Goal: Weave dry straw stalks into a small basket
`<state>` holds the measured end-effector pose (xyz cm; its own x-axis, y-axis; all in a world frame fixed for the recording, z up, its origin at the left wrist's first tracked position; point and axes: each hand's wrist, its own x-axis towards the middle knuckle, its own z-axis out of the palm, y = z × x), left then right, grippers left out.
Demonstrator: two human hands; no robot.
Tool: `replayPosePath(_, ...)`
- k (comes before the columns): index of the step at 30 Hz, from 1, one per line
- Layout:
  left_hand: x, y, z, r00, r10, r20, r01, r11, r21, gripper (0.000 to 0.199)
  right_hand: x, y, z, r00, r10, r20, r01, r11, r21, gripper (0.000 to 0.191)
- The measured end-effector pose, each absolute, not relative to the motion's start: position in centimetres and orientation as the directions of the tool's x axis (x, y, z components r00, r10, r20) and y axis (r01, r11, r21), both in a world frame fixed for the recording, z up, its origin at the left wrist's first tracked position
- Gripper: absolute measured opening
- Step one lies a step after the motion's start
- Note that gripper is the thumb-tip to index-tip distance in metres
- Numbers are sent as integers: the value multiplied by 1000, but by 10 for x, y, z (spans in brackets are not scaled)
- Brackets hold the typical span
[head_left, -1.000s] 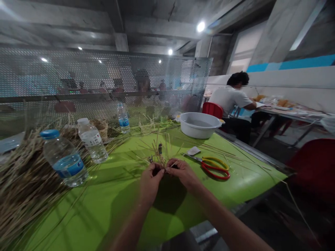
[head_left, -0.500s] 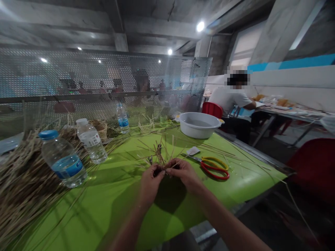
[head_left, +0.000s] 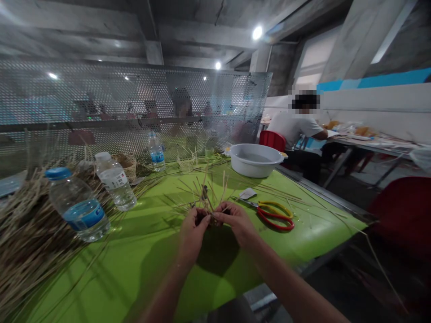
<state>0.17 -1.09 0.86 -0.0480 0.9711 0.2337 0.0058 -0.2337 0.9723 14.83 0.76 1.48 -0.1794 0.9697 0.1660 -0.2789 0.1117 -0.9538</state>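
Evidently, only small change is noted over the last second. Both hands are held in nearly the same place, the scene has slipped slightly leftward in view (head motion is presumed), and the lean of the upper strands has been altered a little, one pale strand now standing apart at the right. From this it is judged that fine adjustment, with the grip maintained, is being made. The work, a loose starburst of thin, pale, dry straw-like strands (head_left: 210, 206), is held between the two hands, near the middle of the table covered in glossy lime green (head_left: 313, 233); its lower part is hidden by the fingers. By the left hand (head_left: 194, 226), the base is pinched between thumb and forefinger, with the other fingers curled behind. By the right hand (head_left: 235, 220), a similar pinch is made, its thumb tip brought almost against the left one; whether a single strand is caught there cannot be told. Just beyond, a small dark metallic object (head_left: 204, 191), possibly a clip, is seen among the strands. To the right, metal scissors with one yellow and one red looped handle (head_left: 258, 205) are left untouched, and farther back a round white plastic basin (head_left: 253, 167) is placed. At the left, a large heap of brownish straw (head_left: 30, 237) is spread behind clear plastic bottles (head_left: 82, 213).
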Motion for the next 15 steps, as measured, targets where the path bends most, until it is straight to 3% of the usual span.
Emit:
replayPosePath(8,4,-15,13,-3,963,269,88,-267,960,13,147,9,12,-107,985,138,-282,103,-954,18)
replayPosePath(15,3,-17,13,5,952,305,300,-293,908,12,148,9,7,-87,976,200,-109,190,-976,6)
